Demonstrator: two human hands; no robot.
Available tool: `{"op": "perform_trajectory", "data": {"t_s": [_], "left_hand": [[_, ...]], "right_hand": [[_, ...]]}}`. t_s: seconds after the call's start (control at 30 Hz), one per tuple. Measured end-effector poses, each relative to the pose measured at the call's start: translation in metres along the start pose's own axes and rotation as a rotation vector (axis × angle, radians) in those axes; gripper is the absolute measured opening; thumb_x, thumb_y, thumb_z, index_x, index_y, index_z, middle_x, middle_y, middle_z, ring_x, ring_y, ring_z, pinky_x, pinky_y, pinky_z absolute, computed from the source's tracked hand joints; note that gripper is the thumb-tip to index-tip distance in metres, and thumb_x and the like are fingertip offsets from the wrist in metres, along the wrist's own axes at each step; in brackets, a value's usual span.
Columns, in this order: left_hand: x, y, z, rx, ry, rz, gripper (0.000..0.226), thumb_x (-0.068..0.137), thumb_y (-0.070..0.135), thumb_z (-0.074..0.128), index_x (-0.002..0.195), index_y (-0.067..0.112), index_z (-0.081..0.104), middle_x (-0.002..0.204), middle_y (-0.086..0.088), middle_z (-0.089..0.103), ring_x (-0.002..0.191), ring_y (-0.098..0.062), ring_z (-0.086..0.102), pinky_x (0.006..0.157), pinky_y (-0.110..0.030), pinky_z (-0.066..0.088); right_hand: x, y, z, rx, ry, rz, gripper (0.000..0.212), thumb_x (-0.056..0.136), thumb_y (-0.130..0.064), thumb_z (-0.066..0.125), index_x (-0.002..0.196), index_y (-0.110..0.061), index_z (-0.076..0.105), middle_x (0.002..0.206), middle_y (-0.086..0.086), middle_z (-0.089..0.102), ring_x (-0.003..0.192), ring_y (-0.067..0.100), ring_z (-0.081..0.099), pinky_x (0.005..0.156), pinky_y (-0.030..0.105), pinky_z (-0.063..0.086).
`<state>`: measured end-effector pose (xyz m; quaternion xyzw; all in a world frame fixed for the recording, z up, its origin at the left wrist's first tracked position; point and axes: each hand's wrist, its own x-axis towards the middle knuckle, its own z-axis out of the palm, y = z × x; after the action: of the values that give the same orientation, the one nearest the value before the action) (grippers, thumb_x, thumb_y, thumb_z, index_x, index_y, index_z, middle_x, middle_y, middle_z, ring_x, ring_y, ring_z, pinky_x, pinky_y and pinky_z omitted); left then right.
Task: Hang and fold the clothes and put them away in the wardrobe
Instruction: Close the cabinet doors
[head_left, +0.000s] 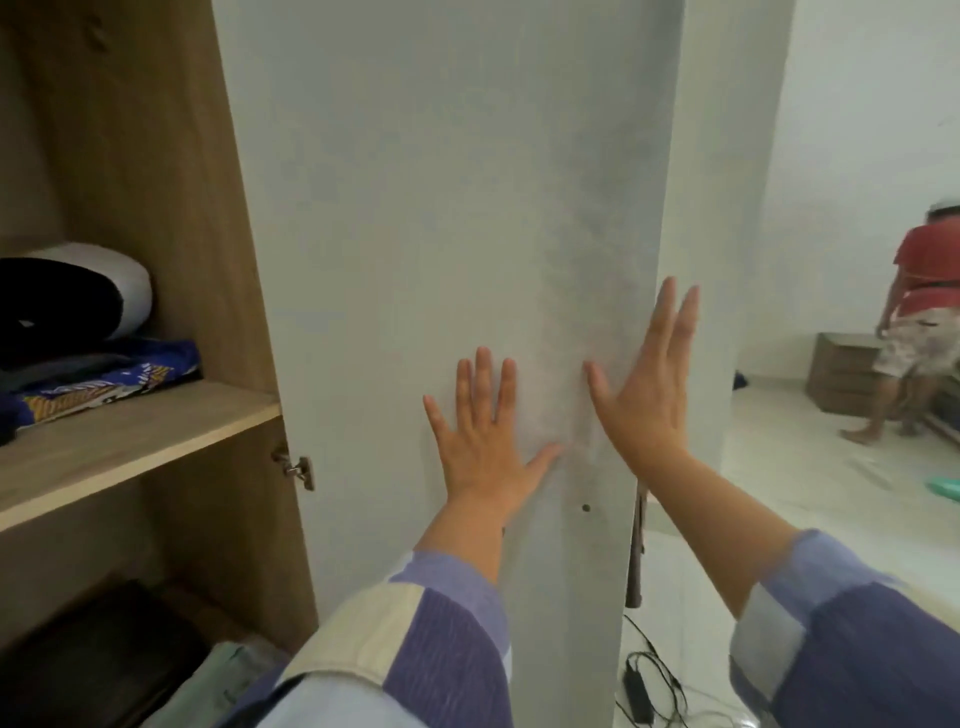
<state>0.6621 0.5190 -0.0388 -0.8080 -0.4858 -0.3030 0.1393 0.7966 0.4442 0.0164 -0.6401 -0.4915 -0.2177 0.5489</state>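
The wardrobe (156, 291) stood open on its left side, with one pale grey door (441, 234) swung out in front of the person. Both hands lay flat on that door, two palms and ten straight fingers, gripping nothing. The left hand (485, 431) pressed near the door's middle, thumb stretched to the right. The right hand (649, 384) sat just beside it, a narrow gap between the two thumbs, its fingertips reaching the door's free right edge. Both sleeves (415, 639) were striped purple, blue and cream.

Inside I counted one wooden shelf (130, 441) in view. On it lay a stack of folded clothes (98, 384), a blue printed piece lowest, with one black-and-white rounded bundle (78, 291) on top. The stack stayed back from the shelf's front edge, leaving a bare strip of wood. Below the shelf, dark and pale green fabric (171, 670) lay in the bottom compartment. One metal hinge (296, 467) showed where the door met the frame.

Past the door's right edge the white floor (805, 493) lay open. One black cable with its adapter (641, 691) trailed near the door's foot. Well apart, one other person (919, 322) in a red top stood by a brown chest (841, 374).
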Motion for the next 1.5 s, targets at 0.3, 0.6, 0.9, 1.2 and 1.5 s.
{"op": "perform_trajectory", "data": {"t_s": [0.3,0.6,0.9,1.2,1.5], "left_hand": [[-0.003,0.001,-0.004,-0.026,-0.052,0.022,0.116,0.070,0.085,0.033,0.128,0.024,-0.047,0.140,-0.004,-0.051,0.138,-0.026,-0.036,0.107,-0.064,-0.013],[-0.042,0.013,-0.042,-0.015,-0.090,-0.042,0.117,0.071,0.085,0.030,0.141,0.016,-0.033,0.147,-0.009,-0.043,0.141,-0.026,-0.030,0.112,-0.063,-0.004],[-0.134,0.035,-0.093,0.073,-0.125,-0.129,0.117,0.066,0.092,0.017,0.144,0.018,-0.029,0.157,-0.006,-0.024,0.147,-0.021,-0.014,0.114,-0.061,0.007],[-0.229,-0.027,-0.176,0.369,-0.071,-0.239,0.104,0.076,0.081,0.024,0.146,0.021,-0.024,0.158,0.001,-0.019,0.146,-0.020,-0.017,0.113,-0.062,-0.003],[-0.293,-0.120,-0.243,0.579,0.082,-0.565,0.116,0.070,0.085,0.032,0.146,0.018,-0.024,0.157,-0.001,-0.024,0.145,-0.023,-0.021,0.107,-0.061,-0.019]], "right_hand": [[0.001,-0.005,-0.011,0.101,-0.106,0.270,0.063,0.084,-0.028,0.069,0.135,-0.012,0.036,0.127,0.007,0.057,0.116,0.027,0.055,0.084,0.024,0.038],[-0.030,-0.024,-0.037,0.156,-0.083,0.133,0.061,0.085,-0.026,0.066,0.138,-0.016,0.037,0.124,0.004,0.060,0.111,0.025,0.057,0.085,0.030,0.043],[-0.093,-0.076,-0.088,0.125,-0.198,-0.052,0.055,0.096,-0.031,0.049,0.143,-0.017,0.025,0.102,0.007,0.065,0.086,0.026,0.066,0.078,0.039,0.054],[-0.165,-0.175,-0.095,0.396,-0.261,-0.328,0.066,0.096,-0.035,0.046,0.151,-0.021,0.012,0.125,0.003,0.056,0.101,0.017,0.057,0.079,0.022,0.042],[-0.212,-0.274,-0.043,0.440,-0.323,-0.491,0.051,0.101,-0.037,0.028,0.150,-0.028,0.018,0.149,0.014,0.035,0.133,0.030,0.037,0.107,0.046,0.037]]}}
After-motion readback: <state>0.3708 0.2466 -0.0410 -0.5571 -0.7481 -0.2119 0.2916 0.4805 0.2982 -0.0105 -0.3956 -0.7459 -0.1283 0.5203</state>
